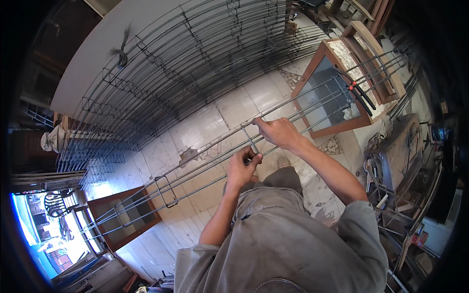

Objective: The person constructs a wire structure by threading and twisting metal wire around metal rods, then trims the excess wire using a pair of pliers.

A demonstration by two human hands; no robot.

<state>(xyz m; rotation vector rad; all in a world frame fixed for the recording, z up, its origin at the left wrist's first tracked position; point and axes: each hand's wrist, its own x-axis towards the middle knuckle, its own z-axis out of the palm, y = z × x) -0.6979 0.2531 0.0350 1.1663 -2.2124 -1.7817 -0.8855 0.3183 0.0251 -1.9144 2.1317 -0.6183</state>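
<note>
Grey metal rods form a long, narrow cage (205,187), which runs slantwise from the lower left to the upper right, in front of the person and above the pale tiled floor (234,110). Both bare hands are at the middle part of this cage. The left hand (240,169) is curled, and its thumb and fingers are closed on the lower part of a metal ring (250,138) which goes across the rods. The right hand (277,132) is at the far side of the cage, with bent fingers at the upper rod, just beside the upper corner of the same ring; I cannot tell if it grips firmly or only touches.

Farther to the left, another ring (161,193) stands around the rods. At the right part of the cage there are pliers (365,95) with black and orange handles, well apart from the hands. The cage passes over two brown-framed panels, the left panel (139,215) and the right panel (322,70). Beyond the floor, many similar cages (195,58) are piled together, and a bundle of thin dark wire (122,57) hangs on them.
</note>
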